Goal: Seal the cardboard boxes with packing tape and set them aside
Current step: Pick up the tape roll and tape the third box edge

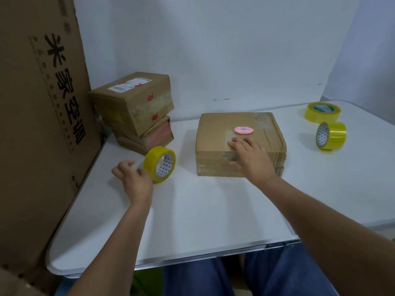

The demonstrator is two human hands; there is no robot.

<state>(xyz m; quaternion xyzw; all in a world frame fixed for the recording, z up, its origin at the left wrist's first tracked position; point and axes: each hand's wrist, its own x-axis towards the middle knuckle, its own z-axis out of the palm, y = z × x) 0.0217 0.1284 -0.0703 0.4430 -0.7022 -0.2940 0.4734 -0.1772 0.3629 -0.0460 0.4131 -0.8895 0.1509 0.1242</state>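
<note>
A flat cardboard box (pixel 215 142) lies in the middle of the white table. My right hand (pixel 250 157) rests on its near top edge with the fingers spread and straight. A pink cutter (pixel 244 130) lies on the box top just beyond that hand. Left of the box a yellow tape roll (pixel 159 164) stands on its edge. My left hand (pixel 131 177) is against the roll's left rim, fingers curled, and thumb and forefinger seem to pinch the rim.
Two taped cardboard boxes (pixel 132 103) are stacked at the back left. A tall printed carton (pixel 38 116) stands along the table's left edge. Two more yellow tape rolls (pixel 322 112) (pixel 331 135) sit at the right. The white table (pixel 203 210) ends near my lap.
</note>
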